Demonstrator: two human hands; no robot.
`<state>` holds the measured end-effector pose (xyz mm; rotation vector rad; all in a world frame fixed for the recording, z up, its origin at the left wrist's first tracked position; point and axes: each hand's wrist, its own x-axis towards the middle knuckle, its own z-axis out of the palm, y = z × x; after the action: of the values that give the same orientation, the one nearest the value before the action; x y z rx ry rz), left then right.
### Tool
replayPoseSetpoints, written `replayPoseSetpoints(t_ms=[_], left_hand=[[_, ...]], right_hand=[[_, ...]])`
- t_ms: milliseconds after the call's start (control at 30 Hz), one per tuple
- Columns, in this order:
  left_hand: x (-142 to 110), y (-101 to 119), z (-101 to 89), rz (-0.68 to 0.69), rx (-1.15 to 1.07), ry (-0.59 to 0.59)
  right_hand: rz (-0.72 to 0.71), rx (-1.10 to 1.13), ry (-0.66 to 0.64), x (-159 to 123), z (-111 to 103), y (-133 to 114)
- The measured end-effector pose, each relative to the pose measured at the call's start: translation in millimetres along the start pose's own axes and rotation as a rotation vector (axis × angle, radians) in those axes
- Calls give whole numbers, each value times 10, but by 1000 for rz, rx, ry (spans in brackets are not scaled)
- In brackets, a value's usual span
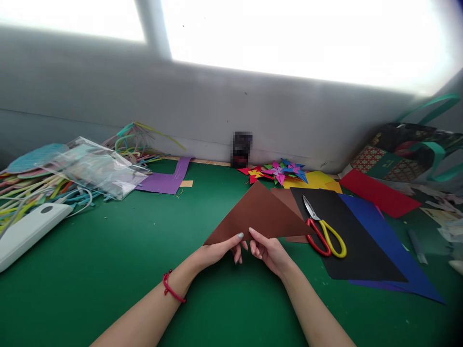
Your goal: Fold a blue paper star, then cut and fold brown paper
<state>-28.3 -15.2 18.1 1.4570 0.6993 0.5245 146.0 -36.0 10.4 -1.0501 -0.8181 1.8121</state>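
Observation:
A brown sheet of paper, folded to a triangle with its peak pointing away from me, is held above the green table. My left hand pinches its near edge, the thumb on top and the other fingers underneath. Close beside it, my right hand grips the same edge between thumb and curled fingers. To the right, scissors with one red and one yellow handle lie on a black sheet. Another brown sheet shows partly behind the triangle.
Folded paper stars and yellow paper lie at the back. Blue and red sheets are right. On the left are purple paper, a clear bag, coloured strips and a white device.

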Motion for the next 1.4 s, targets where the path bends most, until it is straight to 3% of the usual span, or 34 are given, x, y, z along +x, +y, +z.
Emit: replayPoseSetpoints(t_ms=[167,333,533,700,1067,1400], left_hand=[[68,-42,5,78,-259,280],[123,-106,-8,67,-260,403],[105,-120,79,68,-136,344],[84,-79,101,58,-87,305],[110,-130,42,66,-194,272],[109,-103,64,44,-118,259]], right_hand=[[-117,17,133,40,-29,-19],[-158,-2,197,51,-42,-36],[-107,-138,85,-8,79,-48],[-155,-191,160,0,73,-49],[-157,-154,208,14,6,-43],[-190,-108,283,40,-2,-48]])
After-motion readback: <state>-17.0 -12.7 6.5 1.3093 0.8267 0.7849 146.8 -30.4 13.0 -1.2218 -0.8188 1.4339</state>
